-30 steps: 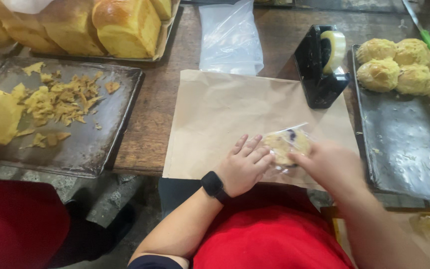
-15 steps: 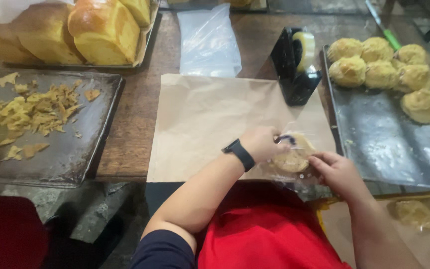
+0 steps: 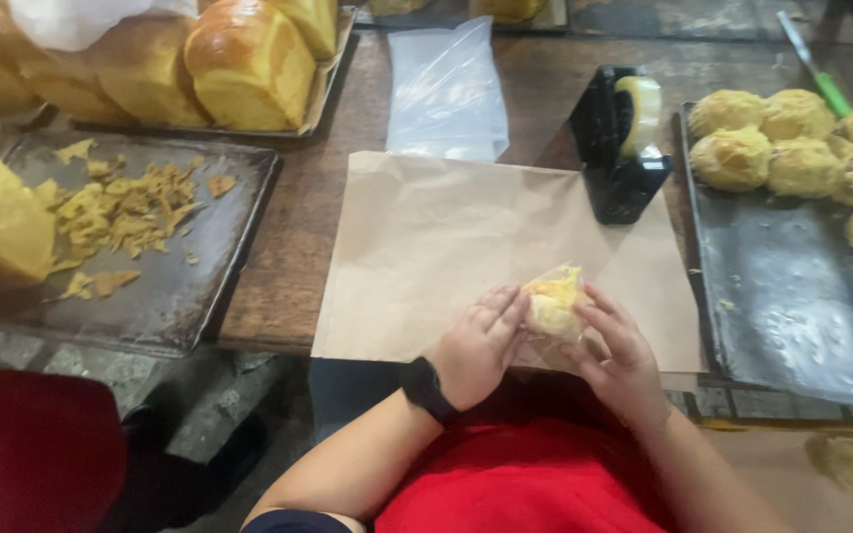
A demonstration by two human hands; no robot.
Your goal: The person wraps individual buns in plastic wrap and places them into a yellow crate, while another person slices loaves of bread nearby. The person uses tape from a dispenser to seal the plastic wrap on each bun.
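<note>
Small yellow bun in clear plastic wrap (image 3: 555, 299) sits between both sets of fingers, above brown paper sheet (image 3: 426, 247). Left hand (image 3: 481, 345) cups its left side, right hand (image 3: 616, 350) its right; both closed on it.

The wrapped bun (image 3: 555, 301) is half hidden by fingers; the loaves (image 3: 150, 59) are cropped at the top edge

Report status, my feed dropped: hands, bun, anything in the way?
Left hand and right hand both grip the bagged bun. Held over brown paper. Tape dispenser beyond, apart.
</note>
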